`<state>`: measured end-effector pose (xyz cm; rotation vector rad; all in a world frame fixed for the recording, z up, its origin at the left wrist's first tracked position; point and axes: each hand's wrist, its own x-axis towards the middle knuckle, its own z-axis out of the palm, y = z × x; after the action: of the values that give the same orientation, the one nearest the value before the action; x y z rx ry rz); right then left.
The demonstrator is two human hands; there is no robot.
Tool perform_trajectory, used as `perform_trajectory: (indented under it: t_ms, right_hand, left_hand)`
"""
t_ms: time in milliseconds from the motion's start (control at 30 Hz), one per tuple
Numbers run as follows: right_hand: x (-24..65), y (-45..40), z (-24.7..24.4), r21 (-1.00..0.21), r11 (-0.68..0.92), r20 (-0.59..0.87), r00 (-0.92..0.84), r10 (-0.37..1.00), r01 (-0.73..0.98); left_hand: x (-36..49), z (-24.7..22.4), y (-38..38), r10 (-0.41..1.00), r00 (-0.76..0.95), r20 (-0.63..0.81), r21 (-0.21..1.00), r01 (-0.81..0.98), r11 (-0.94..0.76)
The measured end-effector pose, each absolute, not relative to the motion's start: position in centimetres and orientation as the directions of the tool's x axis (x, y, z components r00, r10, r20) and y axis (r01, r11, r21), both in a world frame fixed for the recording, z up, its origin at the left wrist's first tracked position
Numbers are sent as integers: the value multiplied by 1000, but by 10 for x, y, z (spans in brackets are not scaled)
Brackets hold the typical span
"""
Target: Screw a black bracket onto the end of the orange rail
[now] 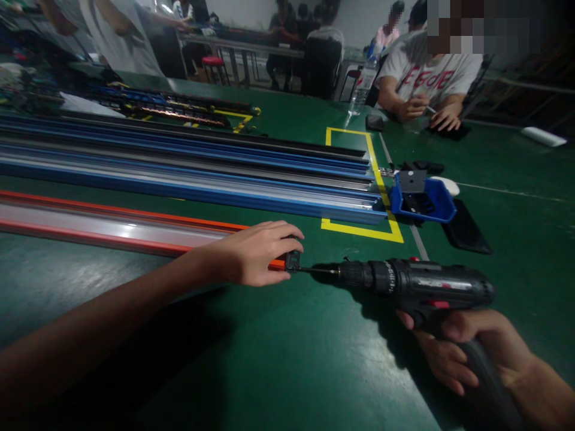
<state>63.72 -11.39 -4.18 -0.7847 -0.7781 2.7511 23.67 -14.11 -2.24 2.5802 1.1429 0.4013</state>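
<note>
A long orange rail (135,230) with a pale inner channel lies on the green table. Over its right end rests my left hand (263,251), fingers wrapped round the rail and a small black end piece (293,261). My right hand (467,347) grips the handle of a black power drill (417,284) that points left. The drill's long thin bit meets the black end piece; the exact contact spot is too small to make out.
Blue and black rails (224,173) lie behind the orange one, ending inside a yellow tape outline (359,230). A blue bin (442,206) holds black parts, beside a dark phone-like slab (467,227). Farther back are a bottle (362,90) and a seated person (426,78).
</note>
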Motion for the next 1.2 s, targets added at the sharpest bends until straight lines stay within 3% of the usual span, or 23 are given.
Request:
perform_trajectory:
  t_ms: [233,433,767,1200]
  right_hand:
    - [638,-115,-42,-549,-836,-475,-826,303,9]
    - [634,-114,-40,-548,-837,-419,-868,267,7]
    - [638,-117,-49,-543,-839,-433,-843,319,-38]
    - [642,-112,-51,-494,-869,-401,-880,256,-27]
  left_hand:
    - [237,-22,-141,748,647,151,365,666,-650]
    - [238,-24,-140,741,651,167,360,659,-660]
    - [239,-24,-140,732,652,194,360,647,-672]
    - [238,-25,-141,791,596,138,374,708,-599]
